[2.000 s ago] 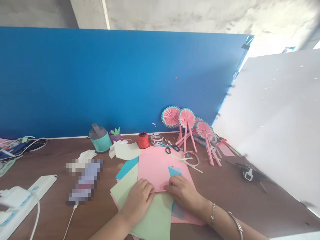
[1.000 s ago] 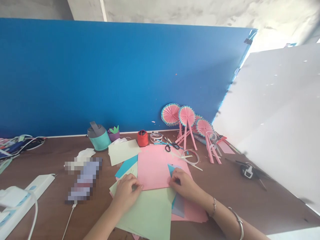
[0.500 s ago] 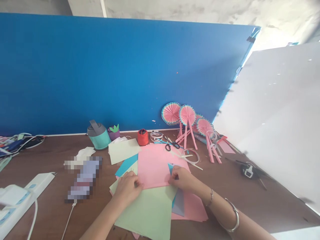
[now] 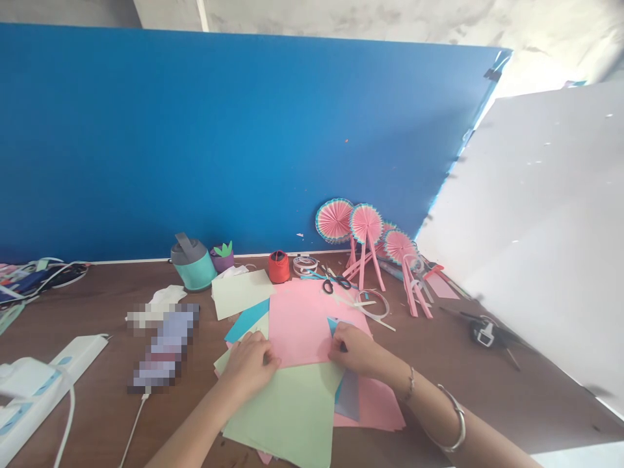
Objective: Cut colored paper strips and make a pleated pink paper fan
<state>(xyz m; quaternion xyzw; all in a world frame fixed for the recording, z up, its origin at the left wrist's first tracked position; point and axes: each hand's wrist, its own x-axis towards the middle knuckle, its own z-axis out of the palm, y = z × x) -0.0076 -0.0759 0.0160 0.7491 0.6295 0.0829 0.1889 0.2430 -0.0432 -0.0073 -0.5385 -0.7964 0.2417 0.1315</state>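
Observation:
A pink paper sheet [image 4: 299, 322] lies on top of a stack of coloured papers on the brown table [image 4: 97, 403]. My left hand [image 4: 248, 364] pinches its near left corner, fingers closed. My right hand [image 4: 353, 350] pinches its near right edge, beside a small blue paper piece [image 4: 333, 324]. Under the pink sheet lies a light green sheet [image 4: 292, 416], with a blue sheet [image 4: 246, 321] and a grey one [image 4: 349, 400] poking out.
Scissors [image 4: 336, 284], a red thread spool [image 4: 278, 266], tape rolls [image 4: 305, 264], a teal container [image 4: 192, 263] and pink paper fans [image 4: 365, 227] stand along the blue board [image 4: 219, 143]. A power strip [image 4: 43, 383] and cables lie at left, a white panel [image 4: 546, 214] at right.
My left hand slid left along the pink sheet's near edge to its corner. My right hand shifted slightly up the right edge. The view tilted a little.

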